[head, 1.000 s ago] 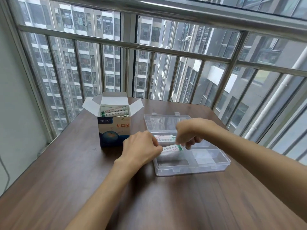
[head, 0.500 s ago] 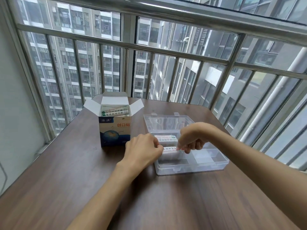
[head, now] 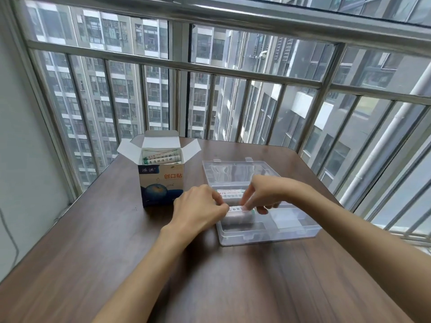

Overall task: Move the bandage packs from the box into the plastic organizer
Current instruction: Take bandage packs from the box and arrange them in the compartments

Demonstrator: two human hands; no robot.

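While box (head: 161,180) stands open, hands (head: 200,209) pinch pack (head: 236,209).

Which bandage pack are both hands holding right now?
The bandage pack at the organizer's left side, pinched between both hands; another lies just behind, more remain in the box.

Enclosed high-rise apartment balcony, home setting.
Brown wood-grain desk (head: 121,264) pushed into the corner against a glazed wall with a steel railing (head: 177,64) and vertical bars just behind it. Through the glass: dense residential towers (head: 121,89) close by, rows of windows seen from well above ground. White drainpipe (head: 382,145) runs down outside on the right. Plain pale wall (head: 16,148) on the left with a thin cable hanging along it. Daylight only, household-type items on the desk.
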